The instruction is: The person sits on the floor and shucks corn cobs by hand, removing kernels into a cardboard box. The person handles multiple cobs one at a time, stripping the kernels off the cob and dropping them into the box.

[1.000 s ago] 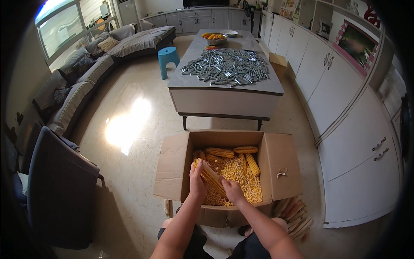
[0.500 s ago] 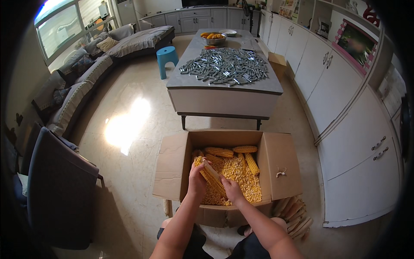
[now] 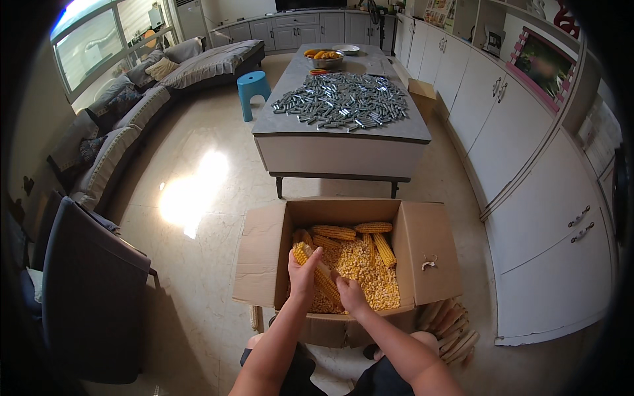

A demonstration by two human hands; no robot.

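My left hand (image 3: 302, 276) is wrapped round an ear of corn (image 3: 302, 251), tilted over the open cardboard box (image 3: 259, 254). The ear's yellow kernels show above my thumb and below my palm; a paler strip runs along its right side. Against the ear's lower right side is my right hand (image 3: 352, 295), its fingers curled in. What those fingers hold, if anything, is hidden. Loose corn kernels (image 3: 370, 280) cover the bottom of the box. Several whole ears lie at its far side, among them one slanting ear (image 3: 384, 250) at the right.
Bare cobs (image 3: 456, 336) are heaped on the floor right of the box. Beyond stands a grey table (image 3: 281, 129) bearing many small metal cylinders (image 3: 343, 99) and a bowl of yellow-orange items (image 3: 323, 58). A blue stool (image 3: 253, 84), a dark chair (image 3: 96, 290) and white cabinets (image 3: 522, 132) stand around.
My right hand has slid slightly down and left along the ear. The pale strip between my hands shows less than before. My left hand keeps its hold, and the view has shifted slightly.
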